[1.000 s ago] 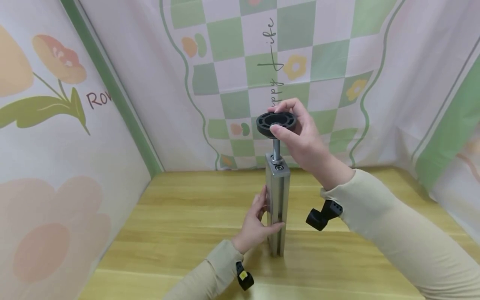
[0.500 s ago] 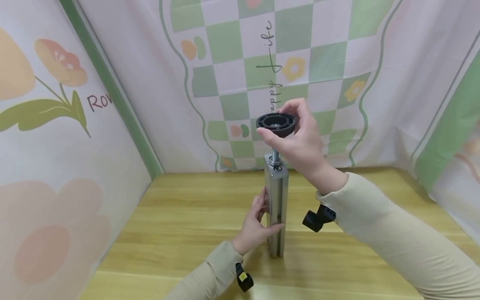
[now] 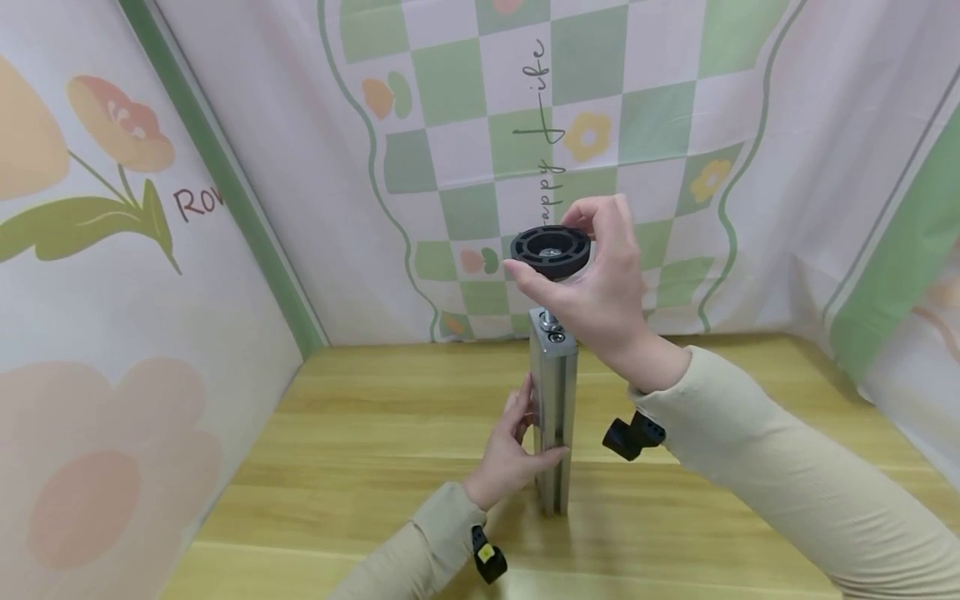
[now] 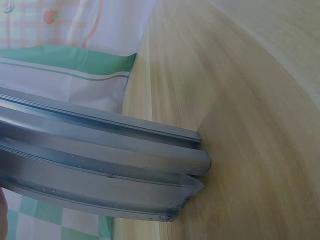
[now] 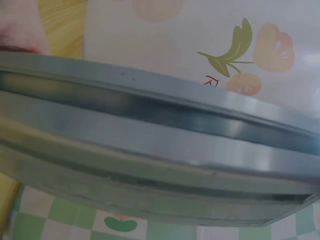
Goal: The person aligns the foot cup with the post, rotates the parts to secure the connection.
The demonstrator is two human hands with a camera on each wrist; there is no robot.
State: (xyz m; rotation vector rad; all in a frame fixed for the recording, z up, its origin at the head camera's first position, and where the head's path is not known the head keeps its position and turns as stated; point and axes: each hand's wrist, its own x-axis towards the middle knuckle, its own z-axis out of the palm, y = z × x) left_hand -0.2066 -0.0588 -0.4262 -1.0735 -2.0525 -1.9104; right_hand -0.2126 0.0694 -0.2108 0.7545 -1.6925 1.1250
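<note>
A grey slotted aluminium profile stands upright on the wooden table in the head view, with a bolt at its top end. Low on its left side, my left hand grips it between thumb and fingers. Above the profile sits a black round levelling foot on a threaded stud, most of which my right hand hides. My right hand holds the foot by its rim, thumb in front and fingers behind. The left wrist view shows the profile with its lower end at the table; the right wrist view shows its slotted side.
Under the profile lies the light wooden table. A white patterned cloth hangs behind it, and a flowered cloth wall rises at the left. Small black cameras are strapped to both wrists.
My right thumb has moved left along the foot's front rim as the hand turned and came slightly lower and left. The left hand and the profile stay put.
</note>
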